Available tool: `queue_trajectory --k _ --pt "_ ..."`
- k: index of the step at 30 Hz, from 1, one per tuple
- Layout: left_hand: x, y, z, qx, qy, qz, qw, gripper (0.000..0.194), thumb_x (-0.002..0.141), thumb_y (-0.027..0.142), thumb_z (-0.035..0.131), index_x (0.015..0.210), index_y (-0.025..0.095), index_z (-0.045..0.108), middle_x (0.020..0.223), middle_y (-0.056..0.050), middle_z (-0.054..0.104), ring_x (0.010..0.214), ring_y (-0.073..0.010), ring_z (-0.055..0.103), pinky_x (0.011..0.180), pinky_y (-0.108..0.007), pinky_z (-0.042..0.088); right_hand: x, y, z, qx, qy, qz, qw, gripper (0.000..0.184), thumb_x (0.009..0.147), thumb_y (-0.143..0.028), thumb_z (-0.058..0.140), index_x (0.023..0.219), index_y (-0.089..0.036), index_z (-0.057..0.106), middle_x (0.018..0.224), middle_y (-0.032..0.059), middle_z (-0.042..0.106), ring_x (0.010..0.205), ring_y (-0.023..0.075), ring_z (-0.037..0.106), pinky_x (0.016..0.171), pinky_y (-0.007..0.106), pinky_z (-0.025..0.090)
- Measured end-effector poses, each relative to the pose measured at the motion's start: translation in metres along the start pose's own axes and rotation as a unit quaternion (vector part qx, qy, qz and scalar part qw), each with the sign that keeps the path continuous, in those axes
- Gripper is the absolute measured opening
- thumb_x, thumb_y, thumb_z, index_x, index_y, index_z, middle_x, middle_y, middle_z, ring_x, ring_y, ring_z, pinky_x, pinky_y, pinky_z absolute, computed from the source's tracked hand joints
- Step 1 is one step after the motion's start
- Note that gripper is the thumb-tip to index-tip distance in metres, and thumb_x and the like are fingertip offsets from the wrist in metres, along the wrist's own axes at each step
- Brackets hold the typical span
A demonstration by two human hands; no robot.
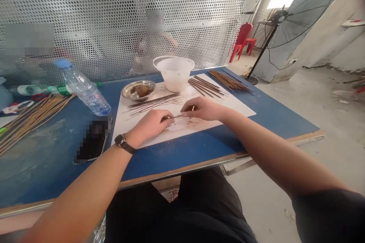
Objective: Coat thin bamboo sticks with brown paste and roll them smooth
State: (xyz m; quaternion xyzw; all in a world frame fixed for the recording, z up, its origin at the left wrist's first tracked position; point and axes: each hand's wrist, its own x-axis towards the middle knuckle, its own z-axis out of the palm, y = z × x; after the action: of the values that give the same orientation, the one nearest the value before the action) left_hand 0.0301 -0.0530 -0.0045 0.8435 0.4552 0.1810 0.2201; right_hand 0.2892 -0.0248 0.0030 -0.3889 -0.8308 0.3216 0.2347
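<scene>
My left hand (151, 123) rests low over a white sheet (236, 108), fingers pinched on one end of a thin brown stick (178, 116). At the other end, my right hand (203, 108) has its thumb and fingertips closed on the same stick, which lies roughly level between them. Just beyond my left hand are several thin dark sticks (154, 102) laid side by side. Thicker brown sticks (207, 86) lie in a row past my right hand. A metal bowl (124, 94) holds a brown lump (143, 90) of dough-like material. Brown crumbs dot the sheet under my hands.
A white plastic bucket (175, 74) stands behind the sheet. To its right lies another stick bundle (229, 80). Leftward are a tilted water bottle (85, 89), a phone (95, 138) and tan sticks (40, 115). A perforated metal screen (114, 19) rises behind the blue table (171, 163); people sit beyond it.
</scene>
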Motion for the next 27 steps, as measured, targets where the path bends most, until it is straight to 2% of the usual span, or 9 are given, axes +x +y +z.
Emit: queue_trajectory --k 4,9,13,19,22,27 --pt "-0.001 0.006 -0.001 0.016 0.001 0.008 1.0 0.029 0.102 0.042 0.055 0.102 0.024 0.077 0.097 -0.003 0.08 0.082 -0.0226 0.071 0.07 -0.033 0.049 -0.003 0.008 0.007 -0.009 -0.002 0.005 1.0 0.029 0.089 -0.043 0.068 0.091 -0.017 0.079 0.081 0.0053 0.075 0.071 0.0169 0.059 0.067 0.032 0.044" --pt "-0.005 0.012 0.001 0.042 0.033 0.032 0.998 0.028 0.102 0.039 0.055 0.098 0.023 0.077 0.093 -0.003 0.079 0.081 -0.022 0.07 0.071 -0.034 0.049 -0.009 0.006 0.007 0.036 -0.039 -0.019 0.998 0.033 0.091 -0.046 0.067 0.1 -0.017 0.079 0.089 0.0061 0.076 0.079 0.019 0.063 0.073 0.034 0.046" --pt "-0.007 0.012 0.002 0.046 0.041 0.049 0.997 0.027 0.103 0.04 0.056 0.098 0.023 0.077 0.098 -0.003 0.08 0.087 -0.0224 0.072 0.075 -0.033 0.049 -0.009 0.007 0.005 0.054 -0.046 -0.035 0.997 0.035 0.09 -0.05 0.066 0.097 -0.018 0.079 0.087 0.0051 0.076 0.08 0.0199 0.063 0.074 0.034 0.046" --pt "-0.007 0.008 0.0 0.048 0.051 0.036 0.997 0.027 0.102 0.036 0.054 0.096 0.022 0.077 0.095 -0.004 0.08 0.085 -0.0225 0.071 0.075 -0.034 0.049 -0.011 0.012 -0.008 0.038 -0.026 0.015 0.999 0.033 0.088 -0.05 0.07 0.091 -0.018 0.078 0.082 0.0042 0.074 0.077 0.0192 0.064 0.072 0.034 0.046" --pt "-0.008 0.005 -0.003 0.053 0.055 0.018 0.997 0.028 0.102 0.037 0.054 0.097 0.022 0.076 0.098 -0.004 0.08 0.087 -0.0234 0.071 0.076 -0.035 0.049 -0.012 0.018 -0.02 0.04 0.008 0.049 0.998 0.03 0.088 -0.048 0.072 0.09 -0.019 0.077 0.08 0.0046 0.074 0.077 0.0196 0.067 0.071 0.034 0.049" --pt "-0.008 0.0 -0.005 0.068 0.052 0.001 0.996 0.028 0.101 0.041 0.055 0.1 0.023 0.076 0.094 -0.004 0.08 0.082 -0.0236 0.07 0.072 -0.034 0.048 -0.011 0.032 -0.032 0.037 0.108 0.091 0.989 0.021 0.088 -0.041 0.077 0.087 -0.02 0.076 0.078 0.0058 0.074 0.071 0.0183 0.064 0.063 0.034 0.048"
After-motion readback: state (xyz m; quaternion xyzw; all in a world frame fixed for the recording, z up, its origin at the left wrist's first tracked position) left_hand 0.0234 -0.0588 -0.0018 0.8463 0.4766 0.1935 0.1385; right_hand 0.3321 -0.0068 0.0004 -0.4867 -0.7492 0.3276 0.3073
